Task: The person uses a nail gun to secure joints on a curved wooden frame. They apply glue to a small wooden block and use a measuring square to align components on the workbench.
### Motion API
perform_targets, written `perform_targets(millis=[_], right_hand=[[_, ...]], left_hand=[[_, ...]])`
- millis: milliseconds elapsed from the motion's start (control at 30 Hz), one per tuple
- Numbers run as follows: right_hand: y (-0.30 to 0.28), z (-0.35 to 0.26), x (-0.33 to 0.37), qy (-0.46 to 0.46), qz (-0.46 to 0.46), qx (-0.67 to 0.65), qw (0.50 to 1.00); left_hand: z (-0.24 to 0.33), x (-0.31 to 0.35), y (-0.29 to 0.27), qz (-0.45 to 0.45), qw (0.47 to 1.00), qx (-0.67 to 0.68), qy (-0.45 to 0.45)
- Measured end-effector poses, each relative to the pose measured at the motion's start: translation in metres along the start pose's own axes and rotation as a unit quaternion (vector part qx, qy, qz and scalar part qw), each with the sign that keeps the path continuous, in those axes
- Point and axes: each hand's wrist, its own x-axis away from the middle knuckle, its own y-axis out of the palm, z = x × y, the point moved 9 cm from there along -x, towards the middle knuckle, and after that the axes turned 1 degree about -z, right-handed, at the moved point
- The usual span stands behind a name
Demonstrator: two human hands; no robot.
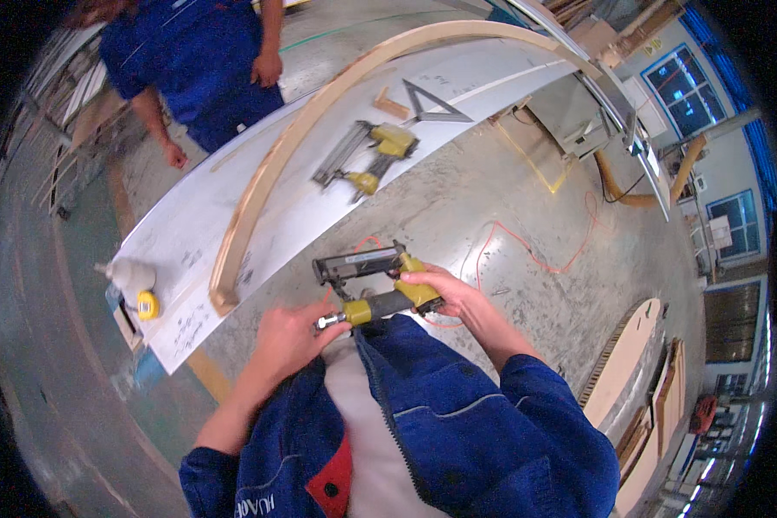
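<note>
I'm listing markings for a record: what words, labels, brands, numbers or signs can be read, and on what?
Blue jacket: white letters at the lower edge, wording not copied here.
Held nail gun: pale label, too small to read.
White table: dark handwriting, too blurred.
Tape measure: dark mark, too small.
Wall: yellow marks, too blurred.

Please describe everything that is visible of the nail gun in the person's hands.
The nail gun has an olive-yellow head and handle end, a dark grip, a dark, metallic-looking magazine and a silvery connector. It is held sideways in the air, apart from the white table, with its magazine on the far side. The right hand grips its head; the left hand holds the connector end.
</note>
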Motion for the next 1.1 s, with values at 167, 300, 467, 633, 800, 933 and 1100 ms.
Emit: perform_targets(millis=[167,300,467,633,800,933,1100], right_hand=[[-0.055,-0.019,0.002,0.029,-0.013,-0.039,0.999],[-0.087,-0.033,0.005,0.010,0.002,-0.039,0.999],[-0.122,-0.025,0.006,0.023,0.031,-0.072,0.997],[-0.189,-0.043,0.048,-0.073,0.151,-0.131,0.977],[-0.255,-0.112,0.034,-0.203,0.230,-0.165,0.937],[-0.322,-0.216,-0.016,-0.331,0.250,-0.186,0.891],[-0.434,-0.323,-0.115,-0.408,0.311,-0.202,0.834]], left_hand=[[0.023,-0.052,0.038,-0.031,0.999,0.008,-0.032],[0.031,-0.076,0.062,-0.064,0.998,0.021,-0.018],[0.037,-0.086,0.058,-0.046,0.990,0.126,-0.035],[0.013,-0.102,0.038,0.007,0.986,0.158,-0.060],[0.002,-0.114,0.074,-0.026,0.975,0.173,-0.135],[-0.027,-0.126,0.095,0.008,0.967,0.196,-0.161],[-0.038,-0.161,0.111,0.066,0.929,0.218,-0.292]])
